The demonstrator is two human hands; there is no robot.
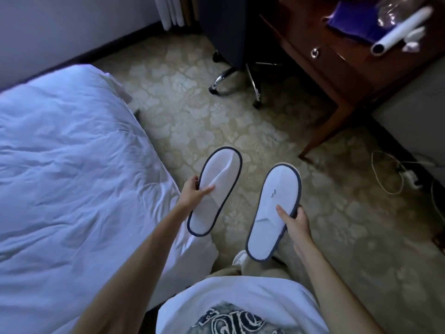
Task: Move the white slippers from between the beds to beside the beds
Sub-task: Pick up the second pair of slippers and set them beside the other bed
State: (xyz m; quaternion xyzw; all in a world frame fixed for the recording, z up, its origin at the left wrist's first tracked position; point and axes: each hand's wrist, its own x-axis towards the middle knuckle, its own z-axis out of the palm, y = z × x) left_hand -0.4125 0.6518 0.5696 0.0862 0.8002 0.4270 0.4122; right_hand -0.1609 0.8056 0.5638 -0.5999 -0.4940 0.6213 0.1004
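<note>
A person stands on patterned carpet (192, 112) at the foot of a bed (72, 153), holding one white slipper in each hand above the floor. The left hand (192, 194) grips the left slipper (215, 189) at its outer edge, thumb laid across the top and fingers curled beneath; the slipper's toe points away from the person, and its open upper shows a fold down the middle. The right hand (295, 221) holds the right slipper (274, 210) the same way at its outer edge, thumb pressed on the white upper near the middle. Both slippers are trimmed in dark blue and hang side by side, close but not touching, just right of the bed's rumpled white cover.

Below the right slipper, the toe of a pale shoe (239, 257) shows on the carpet. Farther off, an office chair (231, 44) on a chrome star base stands beside a dark wooden desk (337, 68). A purple cloth (354, 20) and a white roll (399, 31), possibly paper, lie on the desk top. A white cable (385, 174) loops across the carpet near the wall at right.
</note>
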